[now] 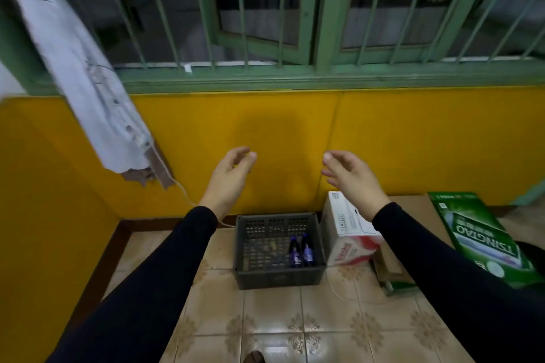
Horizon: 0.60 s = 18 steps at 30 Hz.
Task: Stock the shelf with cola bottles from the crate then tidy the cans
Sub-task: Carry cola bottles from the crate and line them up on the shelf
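A dark grey plastic crate stands on the tiled floor against the yellow wall. Two cola bottles with blue labels stand upright in its right half. My left hand and my right hand are both raised in front of the wall, well above the crate, with fingers loosely curved and nothing in them. Both arms wear black sleeves. No shelf and no cans are in view.
A white and red carton stands right of the crate, touching it. Green beer cartons and brown cardboard lie further right. A pale shirt hangs at the left from green window bars. A white cord runs down the wall.
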Available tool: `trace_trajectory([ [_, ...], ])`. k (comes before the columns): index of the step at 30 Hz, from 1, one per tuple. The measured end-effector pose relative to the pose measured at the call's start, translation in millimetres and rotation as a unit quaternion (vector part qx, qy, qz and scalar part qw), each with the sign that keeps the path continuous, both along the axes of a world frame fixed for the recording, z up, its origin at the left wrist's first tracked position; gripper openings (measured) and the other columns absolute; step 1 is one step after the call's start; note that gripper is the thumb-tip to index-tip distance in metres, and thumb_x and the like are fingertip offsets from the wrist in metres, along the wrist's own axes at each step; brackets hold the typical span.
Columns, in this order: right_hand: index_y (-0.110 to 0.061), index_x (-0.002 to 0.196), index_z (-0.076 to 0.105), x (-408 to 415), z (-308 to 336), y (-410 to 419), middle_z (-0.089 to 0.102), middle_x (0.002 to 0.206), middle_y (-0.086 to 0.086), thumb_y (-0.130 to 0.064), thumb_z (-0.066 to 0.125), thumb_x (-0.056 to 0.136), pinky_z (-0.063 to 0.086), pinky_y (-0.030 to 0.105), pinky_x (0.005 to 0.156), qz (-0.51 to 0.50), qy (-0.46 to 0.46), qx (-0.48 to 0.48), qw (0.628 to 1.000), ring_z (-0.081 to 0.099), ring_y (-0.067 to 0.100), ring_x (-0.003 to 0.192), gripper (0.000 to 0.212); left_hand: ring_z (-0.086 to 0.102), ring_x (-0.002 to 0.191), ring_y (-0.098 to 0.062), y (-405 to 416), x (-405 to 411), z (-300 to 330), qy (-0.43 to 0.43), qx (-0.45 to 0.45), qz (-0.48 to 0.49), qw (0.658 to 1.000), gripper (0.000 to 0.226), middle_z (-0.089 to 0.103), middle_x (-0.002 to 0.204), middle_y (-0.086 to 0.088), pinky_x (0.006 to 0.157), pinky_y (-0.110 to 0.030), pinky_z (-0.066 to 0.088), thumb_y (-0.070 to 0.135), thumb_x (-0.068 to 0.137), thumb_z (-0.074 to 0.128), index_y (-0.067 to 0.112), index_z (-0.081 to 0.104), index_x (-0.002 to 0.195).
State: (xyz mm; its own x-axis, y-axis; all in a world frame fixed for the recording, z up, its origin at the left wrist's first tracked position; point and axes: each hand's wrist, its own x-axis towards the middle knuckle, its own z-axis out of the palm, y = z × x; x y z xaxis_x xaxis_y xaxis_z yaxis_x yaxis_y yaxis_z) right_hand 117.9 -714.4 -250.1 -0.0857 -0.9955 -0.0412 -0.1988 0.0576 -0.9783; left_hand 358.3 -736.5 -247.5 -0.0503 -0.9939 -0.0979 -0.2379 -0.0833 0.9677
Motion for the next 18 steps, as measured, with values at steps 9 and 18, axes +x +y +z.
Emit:
trace_trajectory([
  [9,-0.026,0.121,0.058,-43.3,-92.5,-99.2,0.060,0.123,-0.006,-0.052,0.057,0.092,0.046,0.043,0.104,-0.049,0.044,0.143,0.988,0.058,0.015,0.116,0.039,0.046,0.133,-0.018,-132.6,-44.4,-93.7,-0.047,0.141,-0.048,0.988,0.056,0.041,0.150,0.007,0.109,-0.042,0.038,0.055,0.096,0.049,0.031,0.038,0.146],
  [18,-0.023,0.117,0.058,-84.7,-275.6,-215.1,0.062,0.114,-0.005,-0.049,0.051,0.095,0.042,0.028,0.089,0.017,0.095,0.259,0.961,0.058,0.014,0.107,0.035,0.053,0.118,-0.022,-215.7,-104.8,-277.8,-0.102,0.286,-0.001,0.953,0.053,0.051,0.140,-0.001,0.094,-0.036,0.041,0.048,0.098,0.050,0.024,0.041,0.144],
])
